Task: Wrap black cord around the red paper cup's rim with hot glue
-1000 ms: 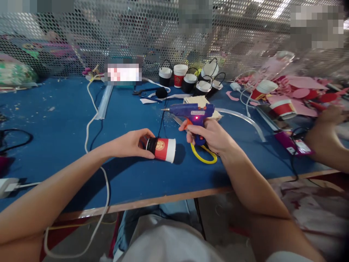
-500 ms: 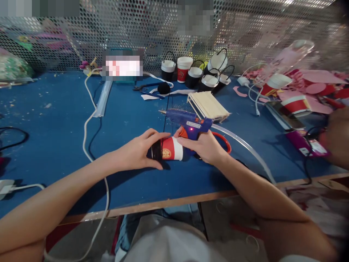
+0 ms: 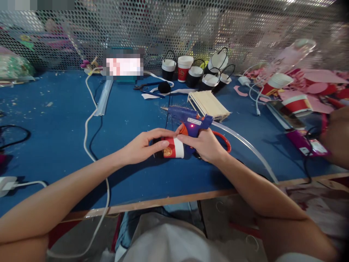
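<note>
A red and white paper cup [image 3: 178, 148] lies on its side on the blue table, with a black band around its left end. My left hand [image 3: 145, 146] wraps that end, thumb across the red part and fingers over the top. In my right hand [image 3: 208, 145] is a blue glue gun [image 3: 185, 115], its red light lit and its nozzle pointing left above the cup. My right fingertips touch the cup's upper edge by the orange trigger. A clear glue stick [image 3: 242, 140] trails from the gun's back. Part of the black band is hidden under my left hand.
Several black-wrapped cups [image 3: 194, 75] with thin handles stand at the back. Beyond the gun lies a bundle of cream strips [image 3: 209, 103]. A white cable [image 3: 85, 134] crosses on the left. Pink scraps [image 3: 313, 78] and another person's hand [image 3: 336, 140] are at the right.
My left hand has closed further round the cup, its thumb moving up from below onto the red side. The glue gun is tilted slightly differently, its nozzle a little higher.
</note>
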The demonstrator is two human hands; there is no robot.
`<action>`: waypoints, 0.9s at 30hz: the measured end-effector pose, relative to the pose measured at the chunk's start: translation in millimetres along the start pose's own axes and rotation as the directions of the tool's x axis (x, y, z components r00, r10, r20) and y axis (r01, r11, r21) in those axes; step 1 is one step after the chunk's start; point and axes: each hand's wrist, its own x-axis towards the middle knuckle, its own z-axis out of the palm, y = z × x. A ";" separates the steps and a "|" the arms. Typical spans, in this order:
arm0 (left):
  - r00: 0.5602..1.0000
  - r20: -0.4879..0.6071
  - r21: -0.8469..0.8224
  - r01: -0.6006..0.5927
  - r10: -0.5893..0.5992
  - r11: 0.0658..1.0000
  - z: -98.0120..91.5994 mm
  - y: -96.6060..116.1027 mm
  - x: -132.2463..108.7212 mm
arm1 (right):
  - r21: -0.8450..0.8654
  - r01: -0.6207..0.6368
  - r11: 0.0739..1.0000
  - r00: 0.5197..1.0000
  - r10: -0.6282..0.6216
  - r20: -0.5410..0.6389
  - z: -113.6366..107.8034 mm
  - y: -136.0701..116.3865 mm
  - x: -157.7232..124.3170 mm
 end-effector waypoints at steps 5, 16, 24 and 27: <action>0.993 -0.061 -0.129 0.095 -0.103 0.987 0.8 1.0 0.5 | 0.002 -0.021 1.000 1.000 0.021 0.005 1.2 -2.3 -0.8; 0.928 -0.196 -0.098 0.303 -0.317 0.948 2.1 -13.0 4.1 | 0.013 -0.009 1.000 1.000 0.009 -0.001 0.9 -2.5 -2.7; 0.921 -0.196 -0.653 0.134 -0.338 0.745 5.5 -12.8 4.6 | 0.015 -0.016 1.000 1.000 0.016 -0.002 4.0 -2.4 -2.4; 0.925 -0.211 -0.662 0.101 -0.314 0.743 2.5 -11.4 2.0 | 0.060 -0.058 0.997 0.998 0.060 -0.031 1.5 -1.6 -0.7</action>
